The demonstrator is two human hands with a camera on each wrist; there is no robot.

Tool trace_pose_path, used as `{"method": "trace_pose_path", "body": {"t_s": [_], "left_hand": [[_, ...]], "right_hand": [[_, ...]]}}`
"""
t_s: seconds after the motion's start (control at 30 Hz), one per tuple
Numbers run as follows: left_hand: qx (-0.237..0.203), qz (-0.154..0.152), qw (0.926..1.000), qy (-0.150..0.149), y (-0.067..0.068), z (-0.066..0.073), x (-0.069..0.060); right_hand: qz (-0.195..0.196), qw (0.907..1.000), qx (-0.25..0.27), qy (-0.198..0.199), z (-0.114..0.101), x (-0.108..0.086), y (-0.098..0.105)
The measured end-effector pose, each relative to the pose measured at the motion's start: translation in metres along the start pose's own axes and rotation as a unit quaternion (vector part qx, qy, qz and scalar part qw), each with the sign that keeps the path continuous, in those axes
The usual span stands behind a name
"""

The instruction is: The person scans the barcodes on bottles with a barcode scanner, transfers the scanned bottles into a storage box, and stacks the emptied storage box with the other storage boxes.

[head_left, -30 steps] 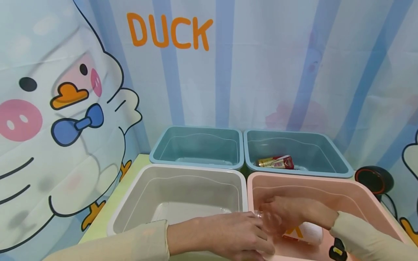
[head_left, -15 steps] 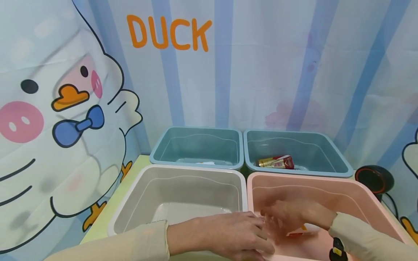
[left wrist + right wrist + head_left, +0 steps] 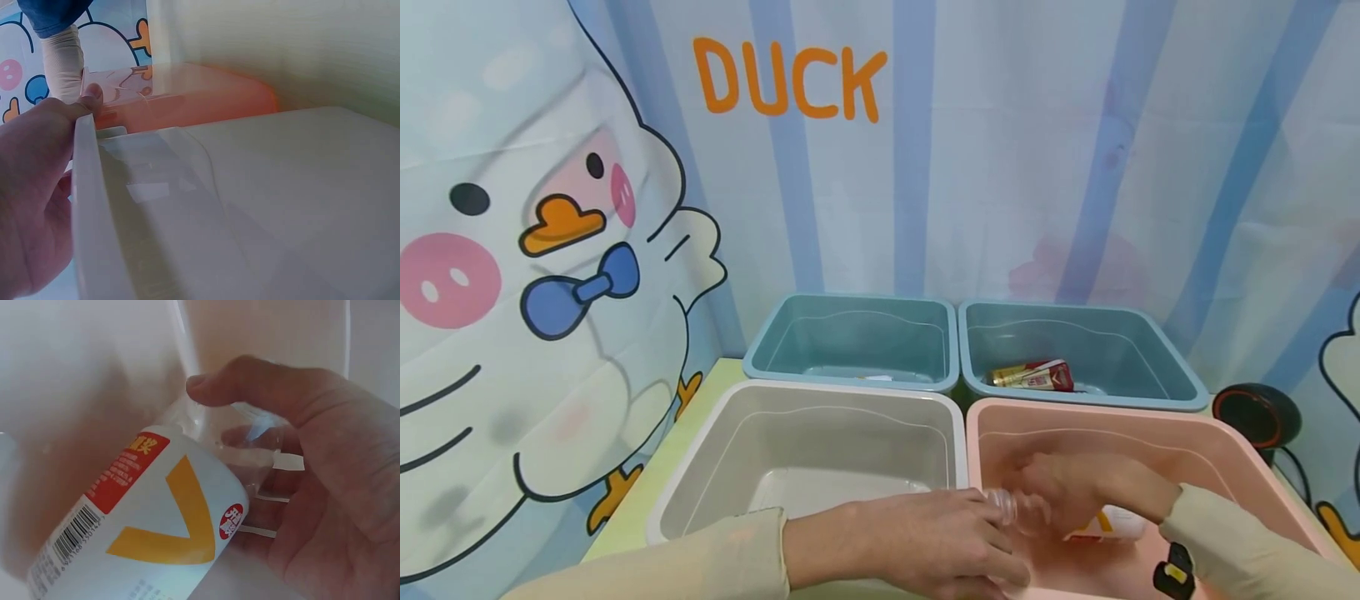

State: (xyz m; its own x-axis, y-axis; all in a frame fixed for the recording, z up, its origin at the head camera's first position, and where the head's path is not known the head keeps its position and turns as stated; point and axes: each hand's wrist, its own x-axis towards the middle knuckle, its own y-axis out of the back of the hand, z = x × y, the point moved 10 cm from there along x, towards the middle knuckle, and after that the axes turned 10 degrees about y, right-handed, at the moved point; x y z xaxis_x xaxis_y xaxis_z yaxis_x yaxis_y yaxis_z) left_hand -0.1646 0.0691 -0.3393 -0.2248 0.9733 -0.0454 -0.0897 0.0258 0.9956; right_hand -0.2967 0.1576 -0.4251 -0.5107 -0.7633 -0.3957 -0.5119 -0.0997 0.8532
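Currently, the step in hand appears to be grasping a clear bottle (image 3: 147, 525) with a white label, tilted inside the pink bin (image 3: 1105, 411). The person's right hand (image 3: 1067, 490) grips its clear shoulder, thumb on the near side, fingers visible through the plastic. Whether the base touches the bin floor: cannot tell. Left hand (image 3: 942, 535) lies at the pink bin's near-left corner; fingers partly hidden, so a grip on the rim is not confirmed. Judgement: any lift calls for a steady hold and clearance over the walls; the left hand, near the bottle's neck, narrows that side. Around: white bin (image 3: 850, 429) alongside; two blue-green bins behind, the right one (image 3: 1067, 321) holding a red-and-gold can (image 3: 1033, 376).
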Motion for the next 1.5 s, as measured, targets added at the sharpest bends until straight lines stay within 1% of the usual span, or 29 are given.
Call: {"method": "trace_pose_path", "body": {"t_s": [0.1,0.17,0.3,0.43,0.6,0.67,0.77,0.87,0.93,1.07,1.13,1.2,1.33,1.43,1.5], "left_hand": [[-0.012,0.000,0.9999,0.000,0.000,0.000,0.001],[-0.018,-0.002,0.9998,0.001,-0.001,-0.001,0.001],[0.000,-0.005,1.0000,0.006,-0.002,-0.002,0.001],[0.013,-0.005,0.9999,0.005,-0.002,-0.001,0.001],[0.024,-0.009,0.9997,0.005,-0.003,0.000,0.001],[0.029,-0.009,0.9995,0.005,-0.003,0.000,0.001],[0.035,-0.010,0.9993,0.005,-0.003,0.000,0.001],[0.036,-0.013,0.9992,0.009,-0.004,0.000,0.002],[0.039,-0.013,0.9991,0.010,-0.004,0.000,0.002],[0.029,-0.008,0.9995,0.008,-0.003,0.000,0.002],[0.021,-0.009,0.9997,0.011,-0.004,0.000,0.002],[0.016,-0.013,0.9997,0.014,-0.004,-0.001,0.002],[0.014,-0.022,0.9995,0.020,-0.006,-0.002,0.004],[0.013,-0.021,0.9995,0.019,-0.006,-0.002,0.004],[0.013,-0.019,0.9996,0.016,-0.006,-0.001,0.004]], "right_hand": [[0.004,0.9995,0.033,0.003,-0.003,-0.005,0.005],[0.020,0.9989,0.036,0.022,-0.009,-0.008,0.013],[0.049,0.9970,0.010,0.058,-0.020,-0.014,0.030],[0.081,0.9936,0.000,0.078,-0.025,-0.022,0.045],[0.113,0.9907,-0.014,0.073,-0.028,-0.032,0.064],[0.120,0.9903,-0.003,0.070,-0.028,-0.037,0.072],[0.134,0.9876,0.007,0.082,-0.032,-0.046,0.085],[0.158,0.9826,0.012,0.097,-0.034,-0.056,0.099],[0.173,0.9800,0.019,0.095,-0.034,-0.062,0.107],[0.210,0.9737,0.017,0.087,-0.030,-0.077,0.123],[0.232,0.9686,0.012,0.089,-0.029,-0.086,0.132],[0.258,0.9612,0.006,0.097,-0.029,-0.096,0.141],[0.321,0.9410,-0.022,0.104,-0.028,-0.117,0.159],[0.361,0.9266,-0.050,0.093,-0.025,-0.131,0.170],[0.381,0.9191,-0.062,0.079,-0.021,-0.140,0.175]]}}
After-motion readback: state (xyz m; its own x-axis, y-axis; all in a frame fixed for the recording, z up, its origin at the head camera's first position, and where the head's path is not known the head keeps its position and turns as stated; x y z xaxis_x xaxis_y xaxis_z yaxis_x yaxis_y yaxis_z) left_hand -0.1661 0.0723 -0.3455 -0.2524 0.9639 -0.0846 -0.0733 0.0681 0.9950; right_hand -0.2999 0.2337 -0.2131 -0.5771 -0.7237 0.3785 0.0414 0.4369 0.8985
